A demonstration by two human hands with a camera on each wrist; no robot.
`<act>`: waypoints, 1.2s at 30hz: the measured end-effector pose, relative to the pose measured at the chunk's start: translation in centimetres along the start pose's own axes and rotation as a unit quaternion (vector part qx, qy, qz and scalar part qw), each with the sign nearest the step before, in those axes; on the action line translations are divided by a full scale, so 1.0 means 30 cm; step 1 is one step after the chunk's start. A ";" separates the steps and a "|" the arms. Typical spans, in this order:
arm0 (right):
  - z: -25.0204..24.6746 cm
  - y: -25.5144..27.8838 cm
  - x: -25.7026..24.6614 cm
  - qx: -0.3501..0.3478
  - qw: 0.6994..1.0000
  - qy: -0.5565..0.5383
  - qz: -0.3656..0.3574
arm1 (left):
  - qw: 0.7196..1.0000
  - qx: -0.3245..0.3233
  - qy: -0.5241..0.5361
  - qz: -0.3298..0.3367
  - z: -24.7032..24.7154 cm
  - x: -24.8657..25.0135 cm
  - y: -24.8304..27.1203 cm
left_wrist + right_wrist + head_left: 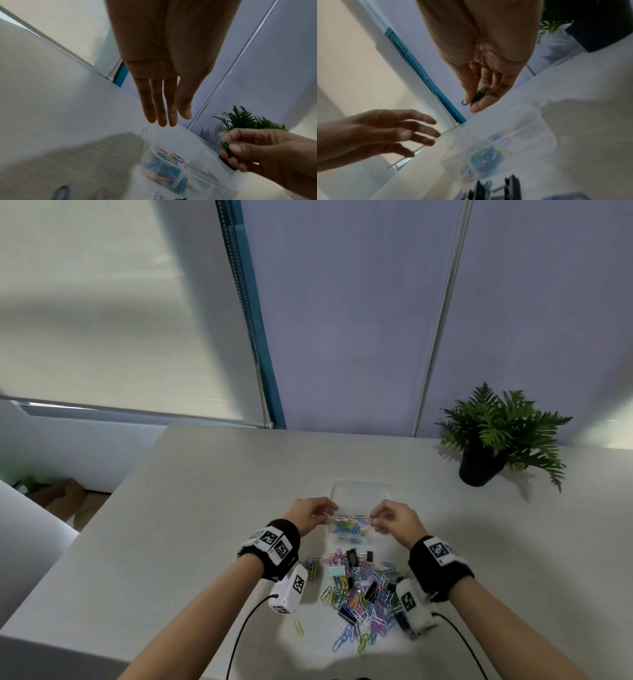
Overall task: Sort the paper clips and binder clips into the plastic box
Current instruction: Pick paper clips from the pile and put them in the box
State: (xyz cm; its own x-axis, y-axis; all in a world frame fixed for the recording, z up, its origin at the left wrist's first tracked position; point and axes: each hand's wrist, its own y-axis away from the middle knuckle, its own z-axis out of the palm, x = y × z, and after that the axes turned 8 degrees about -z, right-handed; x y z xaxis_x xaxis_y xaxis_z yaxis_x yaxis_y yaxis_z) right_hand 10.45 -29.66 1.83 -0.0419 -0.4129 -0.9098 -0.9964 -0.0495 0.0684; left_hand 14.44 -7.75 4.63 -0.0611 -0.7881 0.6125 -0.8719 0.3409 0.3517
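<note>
Head view: both hands held above a clear plastic box (361, 491) on a pale table (191, 508). Left hand (313, 513) is over the box's left edge, fingers straight and relaxed (left wrist view), holding nothing. Right hand (394, 520) is over the box's right edge, thumb and fingertips pinching a green paper clip (478, 94); the clip's loop sticks out past the fingertips (right wrist view). Box is divided into compartments; the near one holds a heap of sorted paper clips (351, 525), mostly blue w/ some yellow, green and pink; the far compartment looks bare, though its clear walls make this hard to tell. Nearer the person, between the forearms, lies an unsorted pile (363, 594) of coloured paper clips mixed w/ black binder clips (351, 556) and one mint-green binder clip (337, 571). A single yellow paper clip (298, 627) lies apart, to the left of the pile. Each wrist carries a black band w/ printed markers and a white camera unit w/ cable. Far right on the table: a potted fern (496, 433) in a dark pot, well apart from the box. Behind the table: a roller blind (102, 320) at left and a lilac wall panel (359, 320).
</note>
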 end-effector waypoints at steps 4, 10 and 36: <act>0.007 -0.076 -0.021 0.003 0.998 0.058 -0.029 | 1.000 -0.003 -0.001 -0.002 -0.036 -0.095 0.095; 0.068 -0.070 -0.036 -0.092 0.962 0.242 -0.085 | 0.996 -0.015 -0.061 -0.060 0.028 -0.253 0.215; 0.390 0.092 0.012 -0.218 0.870 0.400 -0.190 | 0.982 0.049 -0.117 -0.142 0.203 -0.223 0.230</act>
State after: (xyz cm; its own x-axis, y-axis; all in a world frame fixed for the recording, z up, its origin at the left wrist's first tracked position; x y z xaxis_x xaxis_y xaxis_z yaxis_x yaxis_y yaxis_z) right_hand 6.83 -19.30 -3.09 0.5216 -0.7835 -0.3377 -0.7977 -0.5883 0.1326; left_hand 5.87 -3.24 -1.34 0.0909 -0.9445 0.3156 -0.9119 0.0484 0.4075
